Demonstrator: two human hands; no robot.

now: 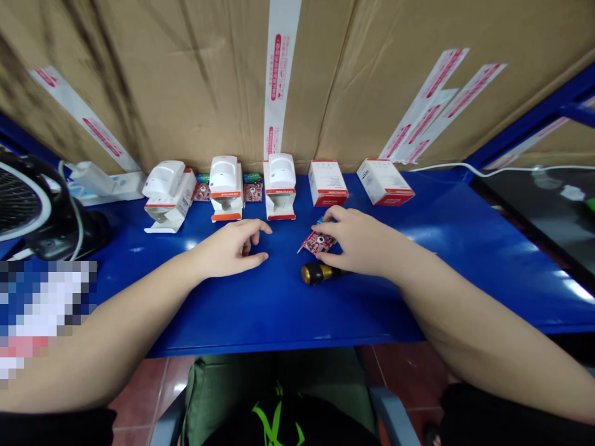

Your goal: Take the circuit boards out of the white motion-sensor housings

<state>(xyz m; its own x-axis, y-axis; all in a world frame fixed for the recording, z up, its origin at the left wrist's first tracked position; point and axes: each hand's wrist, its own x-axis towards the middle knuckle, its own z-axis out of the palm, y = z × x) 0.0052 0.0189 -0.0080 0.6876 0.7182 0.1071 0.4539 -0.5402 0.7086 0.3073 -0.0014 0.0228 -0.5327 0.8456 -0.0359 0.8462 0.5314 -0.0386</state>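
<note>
The person's left hand [235, 248] lies palm down on the blue painted metal bench [432, 291], fingers loosely curled and empty, with open blue surface on every side of it. The right hand [348, 241] is arched over a small red circuit board [317, 243], its fingers touching the board's right side; I cannot tell whether they are pinching it or only resting there. The board lies flat on the bench between the hands, nearer the right one. Just below it, almost touching the right hand, lies a black-and-brass cylindrical tool handle [318, 272]. Along the back edge stand three white motion sensors [226, 179] on white-and-red boxes, with two closed white-and-red cartons [328, 183] to their right and small red boards [201, 192] tucked between them. A black desk fan [28, 204] crowds the left end, while the bench's right side is wide open up to its far corner. The front edge runs just beyond the forearms, and a large brown cardboard carton [195, 80] closes off the back
</note>
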